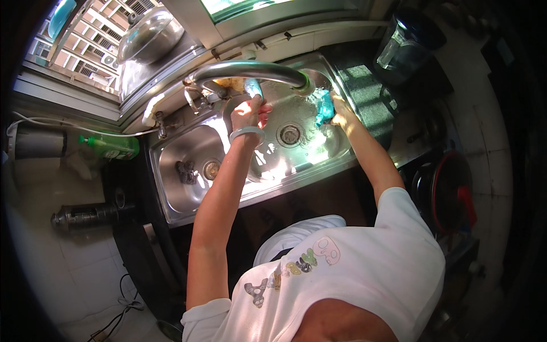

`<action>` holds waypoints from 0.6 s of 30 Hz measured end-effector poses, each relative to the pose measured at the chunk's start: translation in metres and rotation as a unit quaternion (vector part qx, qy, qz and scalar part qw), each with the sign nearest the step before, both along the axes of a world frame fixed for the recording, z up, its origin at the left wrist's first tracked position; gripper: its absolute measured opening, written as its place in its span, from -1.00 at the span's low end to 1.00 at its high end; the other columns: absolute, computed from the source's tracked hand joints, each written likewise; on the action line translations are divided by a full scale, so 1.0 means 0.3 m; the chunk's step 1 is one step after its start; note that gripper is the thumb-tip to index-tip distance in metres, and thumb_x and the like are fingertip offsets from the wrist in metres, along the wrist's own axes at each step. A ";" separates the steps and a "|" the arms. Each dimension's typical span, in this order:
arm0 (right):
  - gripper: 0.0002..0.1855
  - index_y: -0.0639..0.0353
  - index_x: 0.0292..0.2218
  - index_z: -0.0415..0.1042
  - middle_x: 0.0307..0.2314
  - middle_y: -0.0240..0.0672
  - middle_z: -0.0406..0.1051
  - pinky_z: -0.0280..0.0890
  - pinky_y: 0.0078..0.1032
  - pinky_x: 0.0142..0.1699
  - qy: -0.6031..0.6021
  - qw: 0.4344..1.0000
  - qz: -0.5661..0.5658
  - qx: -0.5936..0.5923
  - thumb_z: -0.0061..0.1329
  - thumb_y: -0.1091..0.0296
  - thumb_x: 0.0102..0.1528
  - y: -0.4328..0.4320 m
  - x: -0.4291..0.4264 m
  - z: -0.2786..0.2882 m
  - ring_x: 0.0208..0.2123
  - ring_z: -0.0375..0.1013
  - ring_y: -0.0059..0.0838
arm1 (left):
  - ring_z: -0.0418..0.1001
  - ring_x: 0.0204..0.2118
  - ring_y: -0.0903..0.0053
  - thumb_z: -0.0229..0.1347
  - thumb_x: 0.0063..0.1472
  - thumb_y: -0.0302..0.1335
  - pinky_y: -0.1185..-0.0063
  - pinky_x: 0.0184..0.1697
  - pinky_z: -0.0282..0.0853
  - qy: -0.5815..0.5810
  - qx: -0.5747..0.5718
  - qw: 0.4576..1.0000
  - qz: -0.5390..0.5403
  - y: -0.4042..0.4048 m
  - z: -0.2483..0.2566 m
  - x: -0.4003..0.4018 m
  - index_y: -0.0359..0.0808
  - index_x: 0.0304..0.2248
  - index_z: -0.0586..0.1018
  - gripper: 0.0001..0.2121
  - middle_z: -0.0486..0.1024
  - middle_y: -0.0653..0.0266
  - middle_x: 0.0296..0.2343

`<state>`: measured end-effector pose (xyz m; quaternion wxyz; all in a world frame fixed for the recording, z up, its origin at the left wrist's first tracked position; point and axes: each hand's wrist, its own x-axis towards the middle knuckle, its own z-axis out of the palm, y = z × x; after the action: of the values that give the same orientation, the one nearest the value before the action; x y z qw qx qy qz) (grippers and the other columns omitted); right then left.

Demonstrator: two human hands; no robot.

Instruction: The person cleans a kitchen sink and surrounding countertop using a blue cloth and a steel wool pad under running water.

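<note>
My left hand [252, 113], with a pale bangle at the wrist, is over the large steel sink basin [273, 107]. Its fingers close on the lower end of a light-blue object [253, 87], perhaps a bottle, partly hidden behind the faucet. A bunched, wet-looking turquoise cloth [325, 109] is in my right hand [342, 113] at the basin's right side. The curved metal faucet [256, 68] arches between my hands, its green-ringed spout near the cloth. Below it, the basin floor looks wet around the drain [289, 134].
Left of the large basin, a smaller basin [171, 158] holds a dark scrubber [186, 172]. A green pump bottle [113, 146] stands beyond it. A lidded steel pan [150, 36] sits at the window. On the right are a dark-lidded container [410, 47] and a red-rimmed pan lid [453, 192].
</note>
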<state>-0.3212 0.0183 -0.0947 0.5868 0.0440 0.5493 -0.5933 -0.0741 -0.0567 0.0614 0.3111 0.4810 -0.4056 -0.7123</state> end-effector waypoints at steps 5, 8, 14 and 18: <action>-0.55 0.05 -0.34 0.27 -0.56 -0.38 0.29 0.26 -0.20 -0.43 0.017 1.000 0.007 -0.002 -0.47 -0.12 0.12 -0.016 0.009 0.012 -0.55 0.29 -0.38 | 0.30 -0.75 0.66 0.00 0.09 -0.33 0.71 -0.70 0.17 -0.102 -0.136 0.985 -0.032 0.029 -0.100 0.032 -0.37 -0.55 0.46 -0.76 0.45 0.23 -0.70; -0.55 0.03 -0.33 0.28 -0.56 -0.39 0.30 0.25 -0.23 -0.45 -0.033 0.997 0.050 -0.047 -0.47 -0.13 0.11 -0.012 -0.014 -0.003 -0.57 0.29 -0.41 | 0.32 -0.76 0.60 -0.02 0.11 -0.28 0.66 -0.63 0.25 -0.207 -0.155 0.963 -0.077 0.064 -0.102 0.032 -0.39 -0.57 0.47 -0.70 0.44 0.23 -0.75; -0.53 0.03 -0.30 0.29 -0.51 -0.34 0.31 0.26 -0.17 -0.45 0.056 0.994 0.085 0.029 -0.42 -0.17 0.09 0.025 -0.007 -0.001 -0.51 0.32 -0.35 | 0.39 -0.41 0.56 0.10 -0.07 -0.01 0.61 -0.34 0.28 -0.098 -0.410 0.903 -0.078 0.173 0.129 -0.020 -0.42 -0.25 0.37 -0.41 0.43 0.17 -0.44; -0.60 0.12 -0.35 0.28 -0.52 -0.28 0.28 0.30 -0.20 -0.49 0.046 0.993 0.083 0.073 -0.37 -0.05 0.12 0.032 0.053 0.045 -0.53 0.31 -0.31 | 0.34 -0.42 0.61 0.16 -0.07 -0.10 0.60 -0.30 0.25 0.109 -0.332 0.936 -0.044 0.137 0.283 -0.109 -0.37 -0.32 0.42 -0.52 0.41 0.27 -0.46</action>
<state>-0.3052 0.0280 -0.0812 0.6035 0.0133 0.6190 -0.5024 -0.1068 -0.0157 0.1461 0.4635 0.2515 -0.6030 -0.5985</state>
